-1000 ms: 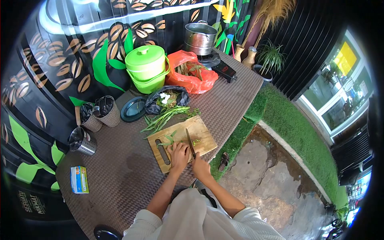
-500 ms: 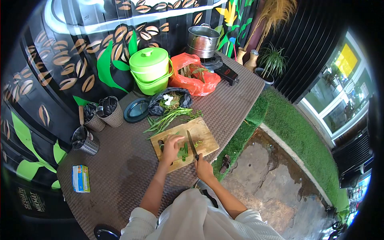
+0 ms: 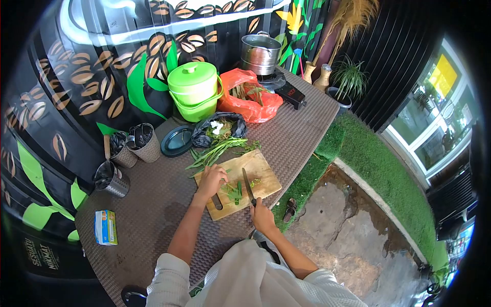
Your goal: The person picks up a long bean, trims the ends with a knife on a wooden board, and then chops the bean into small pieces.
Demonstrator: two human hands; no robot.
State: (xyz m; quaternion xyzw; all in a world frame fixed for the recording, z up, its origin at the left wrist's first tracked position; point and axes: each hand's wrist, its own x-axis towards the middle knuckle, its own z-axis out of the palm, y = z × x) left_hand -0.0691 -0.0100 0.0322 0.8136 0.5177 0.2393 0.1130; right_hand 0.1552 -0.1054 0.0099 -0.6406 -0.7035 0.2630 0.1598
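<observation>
Right hand (image 3: 263, 217): fingers wrapped around the dark handle of the knife (image 3: 248, 187), at the board's near edge.
Knife: held over the board, blade beyond the right-hand fingers; tip points away from the person, slightly left; long axis runs near to far.
Cut green pieces (image 3: 238, 194): on the board, just left of the blade and right of the left-hand fingers; narrow, long sides roughly along the blade.
Left hand (image 3: 212, 181): fingers bent over the board's left part; whether they grip anything cannot be told.
Cutting board (image 3: 267, 180): pale wood, rectangular, set aslant, with a rounded slot at its left end.
Table (image 3: 158, 210): brown, woven texture.
Leafy stems (image 3: 217, 152): loose, slender, beyond the board.
Black bag (image 3: 202, 137): crumpled plastic, behind the stems.
Red bag (image 3: 262, 110): thin plastic, open, plant matter inside.
Pot (image 3: 261, 57): shiny metal, cylindrical, farther back.
</observation>
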